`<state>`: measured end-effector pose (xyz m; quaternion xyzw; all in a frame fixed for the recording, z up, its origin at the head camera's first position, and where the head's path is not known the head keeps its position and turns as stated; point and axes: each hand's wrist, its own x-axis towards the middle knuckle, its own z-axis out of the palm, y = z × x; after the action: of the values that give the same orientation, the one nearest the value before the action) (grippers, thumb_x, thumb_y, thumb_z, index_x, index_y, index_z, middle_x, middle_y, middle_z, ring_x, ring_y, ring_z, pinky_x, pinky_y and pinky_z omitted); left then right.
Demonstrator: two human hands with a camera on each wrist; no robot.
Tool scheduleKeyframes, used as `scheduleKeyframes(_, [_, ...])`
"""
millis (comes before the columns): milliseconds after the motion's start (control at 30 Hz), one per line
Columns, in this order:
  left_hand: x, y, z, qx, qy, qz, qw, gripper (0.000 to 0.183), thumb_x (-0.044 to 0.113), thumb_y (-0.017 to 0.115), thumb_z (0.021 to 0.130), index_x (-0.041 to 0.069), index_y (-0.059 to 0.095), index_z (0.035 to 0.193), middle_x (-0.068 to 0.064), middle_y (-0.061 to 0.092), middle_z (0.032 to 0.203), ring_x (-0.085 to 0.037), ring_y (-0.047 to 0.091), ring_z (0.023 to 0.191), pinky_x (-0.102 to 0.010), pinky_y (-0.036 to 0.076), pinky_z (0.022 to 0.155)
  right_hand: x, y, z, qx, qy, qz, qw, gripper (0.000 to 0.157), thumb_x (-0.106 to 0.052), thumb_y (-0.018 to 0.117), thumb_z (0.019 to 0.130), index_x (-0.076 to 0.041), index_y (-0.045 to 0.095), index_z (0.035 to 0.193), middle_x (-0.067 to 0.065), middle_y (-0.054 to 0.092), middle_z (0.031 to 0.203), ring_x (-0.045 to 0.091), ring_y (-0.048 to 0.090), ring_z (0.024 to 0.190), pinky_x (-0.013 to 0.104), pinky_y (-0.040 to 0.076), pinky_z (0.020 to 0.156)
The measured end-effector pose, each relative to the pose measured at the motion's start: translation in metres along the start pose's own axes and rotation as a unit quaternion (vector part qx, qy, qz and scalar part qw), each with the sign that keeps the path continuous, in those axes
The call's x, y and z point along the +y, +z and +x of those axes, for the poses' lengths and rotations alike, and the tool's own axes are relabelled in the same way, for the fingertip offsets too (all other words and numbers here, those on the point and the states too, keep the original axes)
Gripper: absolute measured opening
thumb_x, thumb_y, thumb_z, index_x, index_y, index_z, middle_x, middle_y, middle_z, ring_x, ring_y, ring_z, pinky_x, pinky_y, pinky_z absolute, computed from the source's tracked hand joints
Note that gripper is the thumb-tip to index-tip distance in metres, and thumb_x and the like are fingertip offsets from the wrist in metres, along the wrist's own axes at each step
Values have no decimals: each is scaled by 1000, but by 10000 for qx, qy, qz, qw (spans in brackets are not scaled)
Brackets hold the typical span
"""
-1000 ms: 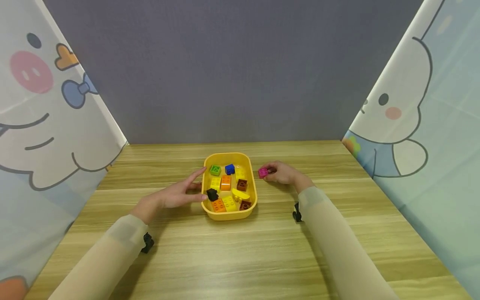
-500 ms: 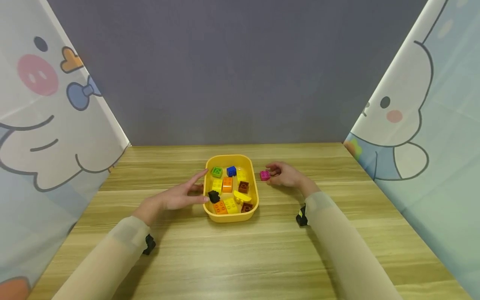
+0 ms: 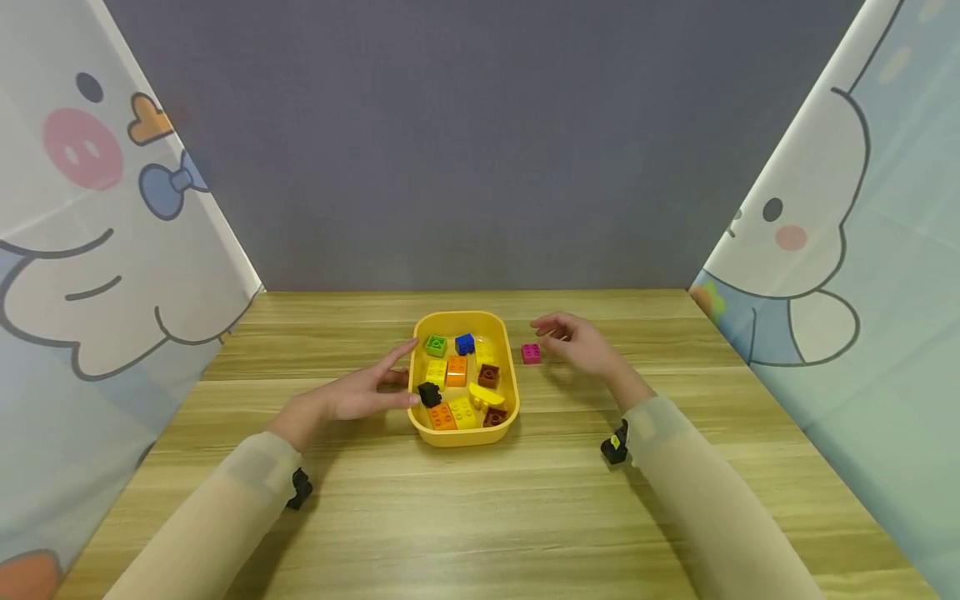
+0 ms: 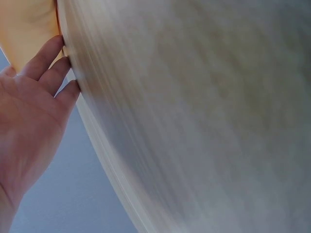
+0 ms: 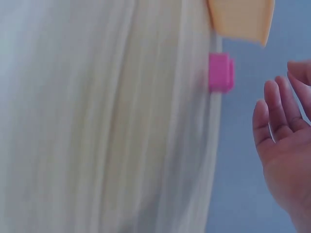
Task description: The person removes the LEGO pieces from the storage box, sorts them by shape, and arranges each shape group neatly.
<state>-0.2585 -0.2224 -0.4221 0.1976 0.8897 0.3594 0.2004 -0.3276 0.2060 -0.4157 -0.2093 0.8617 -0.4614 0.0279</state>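
A magenta toy brick [image 3: 531, 354] with studs on top lies on the wooden table, just right of a yellow tray [image 3: 465, 440]. My right hand [image 3: 588, 346] hovers beside and above that brick with relaxed fingers and holds nothing; the right wrist view shows a gap between the hand [image 5: 289, 150] and the brick [image 5: 220, 73]. At the tray's left side rests my left hand [image 3: 356, 395], thumb and index finger spread along the rim. In the left wrist view its fingers [image 4: 51, 75] reach toward the tray wall [image 4: 29, 29], slightly bent.
Inside the tray lie several bricks, among them a green one [image 3: 436, 345], a blue one [image 3: 465, 343], an orange one [image 3: 457, 371], a black one [image 3: 430, 394] and a curved yellow piece [image 3: 486, 394]. A grey panel [image 3: 472, 150] stands behind the table [image 3: 450, 517].
My right hand has let go of the magenta brick and drawn away to the right and upward, leaving the brick on the table. The left hand has stayed at the tray.
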Motion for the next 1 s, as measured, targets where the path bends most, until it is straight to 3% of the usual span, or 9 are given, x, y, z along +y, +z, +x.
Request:
scheduleKeyframes(267, [1,0,2,-13,37,-24,10000,106,64,70,102,44,-3,176,-25,45,171,-49,41,160,-79,19,129,-40,22,-5,-383,-342,328,9981,34,-13,71,106,0,71,137,21,74,122,36,71,101,39,63,85])
scheduleKeyframes(433, [0,0,2,-43,57,-60,10000,106,62,70,103,42,-4,177,-26,44,171,-50,39,160,-80,20,128,-61,38,-5,-544,-795,195,9952,27,-17,72,106,-6,75,131,11,76,115,26,68,96,31,58,81])
scheduleKeyframes(567, [0,0,1,-45,82,-55,9999,106,61,70,103,41,-4,177,-27,45,171,-51,39,160,-81,21,128,-74,52,0,-745,-1086,118,9912,24,-15,72,106,-10,77,129,13,78,118,18,67,95,31,56,83])
scheduleKeyframes(733, [1,-1,-1,-16,13,-70,10000,105,63,70,102,44,-2,176,-24,46,171,-49,39,161,-79,21,129,-84,74,6,-1161,-1250,-36,9853,26,-15,70,107,-7,75,130,17,77,122,16,67,100,35,57,89])
scheduleKeyframes(1000, [1,0,-2,-39,45,-59,10000,105,62,70,103,42,-1,177,-23,48,170,-50,40,160,-79,21,129,-87,102,15,-1525,-1371,-416,9779,28,-15,70,108,-7,73,135,9,75,125,17,68,106,28,59,89])
